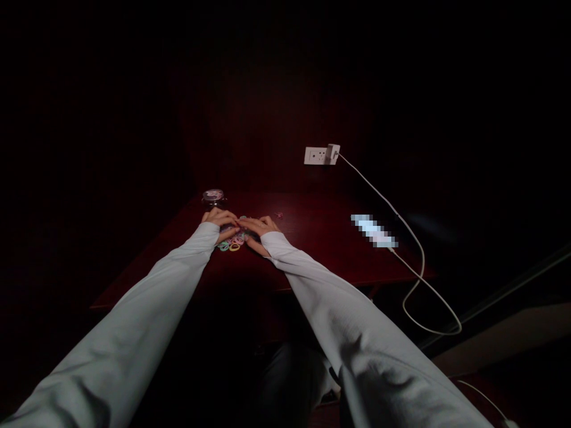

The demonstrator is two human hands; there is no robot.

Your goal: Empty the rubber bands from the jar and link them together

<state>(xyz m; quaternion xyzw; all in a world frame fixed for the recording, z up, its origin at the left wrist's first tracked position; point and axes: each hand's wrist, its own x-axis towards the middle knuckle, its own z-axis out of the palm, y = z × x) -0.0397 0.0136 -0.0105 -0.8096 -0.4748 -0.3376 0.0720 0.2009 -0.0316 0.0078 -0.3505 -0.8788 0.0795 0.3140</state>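
Observation:
Both my arms, in pale long sleeves, reach out over a dark red table (pixel 312 238). My left hand (pixel 219 218) and my right hand (pixel 259 226) lie close together above a small heap of coloured elastic rings (pixel 232 242), pink, green and yellow. The fingers of both hands curl down toward the heap and nearly meet in the middle. What they pinch, if anything, is too small and dark to make out. A small round container with a pink patterned lid (pixel 213 197) stands just beyond my left hand.
A lit phone (pixel 373 232) lies on the right of the table, its white cable (pixel 413 261) looping off the edge up to a charger in a wall socket (pixel 322 155). One tiny pink piece (pixel 279 214) lies past my right hand. The surroundings are very dark.

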